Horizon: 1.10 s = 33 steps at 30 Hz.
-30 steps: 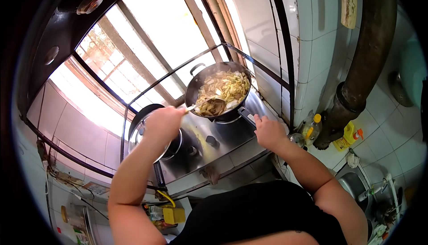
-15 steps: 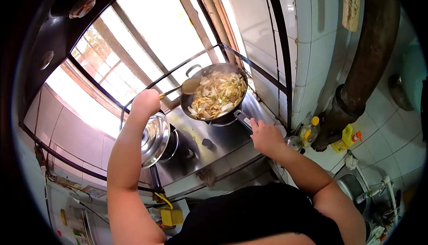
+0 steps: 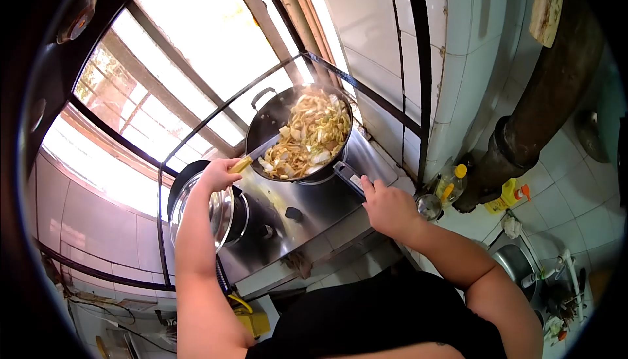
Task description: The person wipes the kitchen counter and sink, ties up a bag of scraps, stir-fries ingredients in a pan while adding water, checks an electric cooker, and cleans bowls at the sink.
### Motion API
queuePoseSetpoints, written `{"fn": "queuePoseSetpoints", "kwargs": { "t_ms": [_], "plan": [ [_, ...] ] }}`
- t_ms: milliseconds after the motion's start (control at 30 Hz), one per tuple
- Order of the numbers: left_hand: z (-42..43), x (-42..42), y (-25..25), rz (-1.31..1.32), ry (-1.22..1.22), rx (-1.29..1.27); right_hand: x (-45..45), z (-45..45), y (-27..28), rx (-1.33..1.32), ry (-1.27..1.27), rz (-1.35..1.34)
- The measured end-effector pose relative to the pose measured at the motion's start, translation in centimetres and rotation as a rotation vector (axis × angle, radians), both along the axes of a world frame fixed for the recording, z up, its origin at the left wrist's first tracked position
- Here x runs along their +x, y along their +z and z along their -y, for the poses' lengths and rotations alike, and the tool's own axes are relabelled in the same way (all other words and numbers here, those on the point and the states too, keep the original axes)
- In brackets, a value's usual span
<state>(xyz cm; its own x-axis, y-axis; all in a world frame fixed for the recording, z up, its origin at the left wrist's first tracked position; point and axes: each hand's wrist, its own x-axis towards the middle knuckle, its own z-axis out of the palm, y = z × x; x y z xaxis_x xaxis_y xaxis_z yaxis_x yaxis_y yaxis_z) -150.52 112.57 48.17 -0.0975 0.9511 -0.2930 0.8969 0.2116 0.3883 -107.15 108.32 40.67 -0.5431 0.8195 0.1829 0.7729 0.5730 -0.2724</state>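
Observation:
A dark wok (image 3: 263, 123) sits on the right burner of the steel stove, full of chopped cabbage (image 3: 309, 133) with light steam above it. My left hand (image 3: 218, 174) is closed round the yellowish handle of a spatula (image 3: 263, 146). The spatula's head is hidden under the cabbage at the wok's left side. On the wok's long dark handle (image 3: 350, 177), my right hand (image 3: 391, 210) is closed near its end. Below my left forearm, a shiny metal lid (image 3: 224, 215) covers a second pan on the left burner, partly hidden by the arm.
The stove top (image 3: 320, 212) carries a black knob (image 3: 294, 214). A black metal frame (image 3: 366, 91) runs behind the wok, beside the window. To the right stand an oil bottle with a yellow cap (image 3: 453, 186), a yellow bottle (image 3: 505, 197), a thick pipe (image 3: 523, 143) and a sink (image 3: 513, 261).
The spatula has dropped from above the wok's left rim into the cabbage, and my left hand has lowered with it. The cabbage has shifted toward the far right. My right hand stays at the handle.

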Motion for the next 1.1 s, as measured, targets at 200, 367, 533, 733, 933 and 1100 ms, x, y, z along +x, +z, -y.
{"fn": "queuePoseSetpoints", "kwargs": {
  "t_ms": [200, 367, 533, 733, 933, 1100],
  "plan": [
    [5.0, 1.8, 4.7, -0.562, -0.200, 0.306, -0.2, 0.1, -0.3, -0.037, -0.019, -0.036],
    [8.6, 3.0, 8.8, -0.689, -0.325, 0.480, -0.2, 0.1, -0.4, -0.029, -0.022, -0.022],
    [7.7, 1.9, 10.2, -0.667, -0.185, 0.477, -0.1, 0.1, -0.1, -0.051, -0.017, -0.019],
    [1.2, 0.9, 6.5, -0.460, 0.035, 0.441, -0.1, 0.1, -0.7, 0.011, -0.008, -0.035],
    [-4.2, -3.0, 3.4, -0.305, -0.006, 0.435, -0.1, 0.1, -0.9, 0.059, 0.002, -0.022],
    [-4.4, 4.0, 5.6, -0.430, -0.167, 0.355, -0.3, 0.1, -0.1, -0.055, -0.017, -0.009]
  ]
}}
